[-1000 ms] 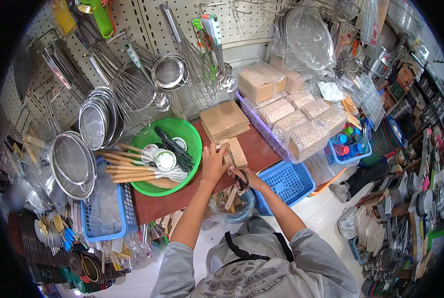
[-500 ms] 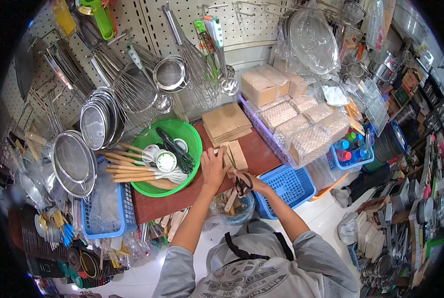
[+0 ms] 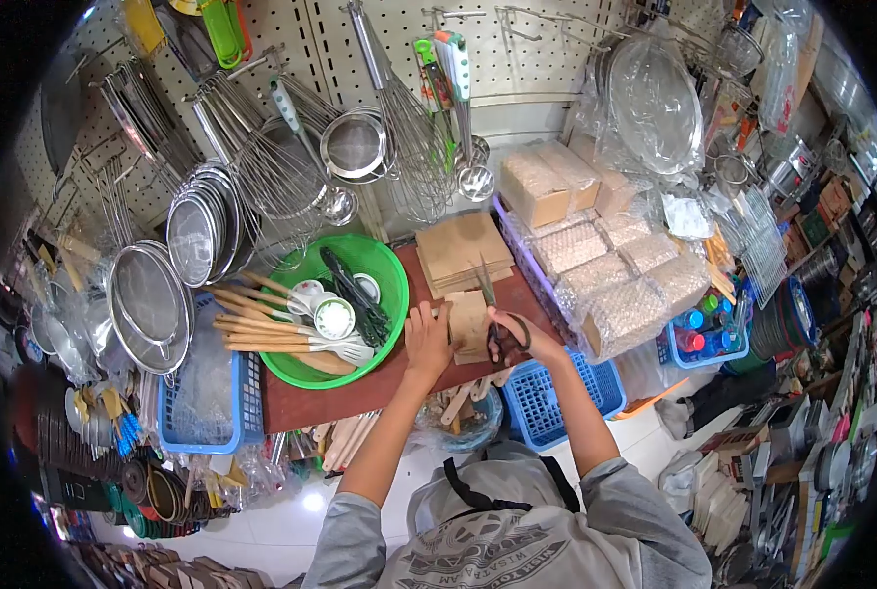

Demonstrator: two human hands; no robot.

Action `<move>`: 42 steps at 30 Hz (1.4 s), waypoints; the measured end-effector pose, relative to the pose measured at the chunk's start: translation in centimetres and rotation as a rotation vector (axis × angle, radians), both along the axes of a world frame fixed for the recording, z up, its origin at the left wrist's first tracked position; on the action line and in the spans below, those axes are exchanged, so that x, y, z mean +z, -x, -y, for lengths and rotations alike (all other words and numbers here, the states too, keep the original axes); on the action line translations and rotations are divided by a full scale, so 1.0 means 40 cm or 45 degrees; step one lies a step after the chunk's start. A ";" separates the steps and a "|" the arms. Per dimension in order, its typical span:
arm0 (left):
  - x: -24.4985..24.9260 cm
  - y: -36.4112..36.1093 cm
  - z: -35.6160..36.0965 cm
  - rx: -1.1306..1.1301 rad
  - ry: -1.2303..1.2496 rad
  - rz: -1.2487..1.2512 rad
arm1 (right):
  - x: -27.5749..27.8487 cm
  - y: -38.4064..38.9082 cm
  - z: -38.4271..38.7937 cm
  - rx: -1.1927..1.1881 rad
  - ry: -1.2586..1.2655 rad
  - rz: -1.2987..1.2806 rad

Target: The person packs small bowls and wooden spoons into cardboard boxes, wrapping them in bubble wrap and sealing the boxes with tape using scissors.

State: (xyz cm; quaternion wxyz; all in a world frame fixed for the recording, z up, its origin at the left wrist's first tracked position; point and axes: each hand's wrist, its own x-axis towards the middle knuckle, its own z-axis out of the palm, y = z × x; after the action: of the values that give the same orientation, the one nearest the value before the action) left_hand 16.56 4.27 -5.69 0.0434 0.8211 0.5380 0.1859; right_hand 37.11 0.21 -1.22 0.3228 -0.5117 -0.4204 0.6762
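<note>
My left hand (image 3: 426,337) presses down on a small stack of brown cardboard pieces (image 3: 467,320) lying on the red-brown tabletop (image 3: 360,391). My right hand (image 3: 523,337) grips black-handled scissors (image 3: 493,304), blades pointing up and away over the cardboard, tips near a larger pile of brown cardboard sheets (image 3: 461,247). The two hands sit on either side of the small stack.
A green bowl (image 3: 389,285) with wooden spatulas and small cups stands left of my hands. Blue baskets (image 3: 547,402) (image 3: 203,432) flank the table. Bubble-wrapped boxes (image 3: 615,285) fill the right. Whisks, strainers and ladles hang on the pegboard (image 3: 517,59) behind.
My right hand has lifted the scissors from the table's front edge up over the cardboard stack, blades now pointing away. My left hand stayed on the stack.
</note>
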 end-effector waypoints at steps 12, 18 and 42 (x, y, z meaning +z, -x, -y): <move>-0.026 0.015 -0.048 0.101 0.580 0.094 | -0.190 -0.052 -0.118 0.200 -0.202 1.699; -0.064 0.046 -0.085 0.086 0.931 0.171 | -0.223 -0.060 -0.134 0.246 -0.273 1.691; -0.030 0.025 -0.065 -0.281 0.499 0.380 | -0.197 -0.046 -0.141 0.188 -0.515 0.788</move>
State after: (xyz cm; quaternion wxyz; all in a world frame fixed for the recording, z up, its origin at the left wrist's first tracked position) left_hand 15.57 6.86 -6.90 0.3002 0.8143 0.4584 0.1912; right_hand 38.94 5.86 -9.10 0.2255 -0.5862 -0.6588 0.4141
